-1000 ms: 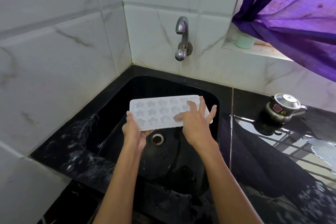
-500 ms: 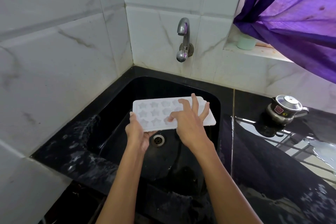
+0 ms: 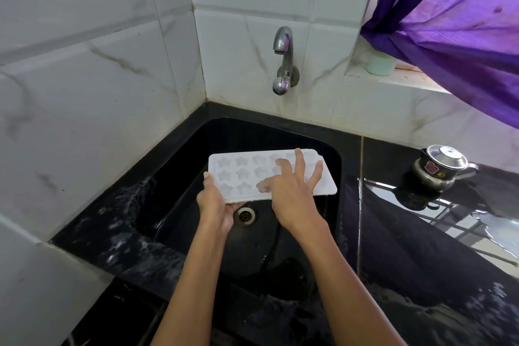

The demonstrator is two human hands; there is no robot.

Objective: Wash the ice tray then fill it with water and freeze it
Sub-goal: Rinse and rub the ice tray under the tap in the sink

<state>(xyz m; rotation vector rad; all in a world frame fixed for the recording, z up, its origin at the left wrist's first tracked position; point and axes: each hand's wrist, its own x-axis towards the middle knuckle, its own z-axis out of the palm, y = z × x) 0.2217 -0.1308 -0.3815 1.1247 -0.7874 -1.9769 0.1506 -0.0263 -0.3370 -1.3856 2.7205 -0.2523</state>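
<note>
Over the black sink, two bare hands scrub a white plastic star-mould ice tray (image 3: 247, 174).

Under the tray's near-left corner the left hand (image 3: 214, 205) is clamped, thumb on the rim and fingers beneath, holding it level above the round metal drain (image 3: 246, 215); the right hand (image 3: 292, 191) lies spread on top, fingers splayed and gripping nothing, fingertips (image 3: 279, 161) pressing into the star cups. To wash well, I would judge it best to work a fingertip round each point of every star, since dirt likely lodges there, and to keep the left grip firm, as a wet tray may slip. The chrome wall tap (image 3: 282, 64) shows no stream, so it probably needs opening for rinsing. A small steel lidded pot (image 3: 438, 167) stands well apart on the wet black bench (image 3: 393, 233) to the right.
</note>
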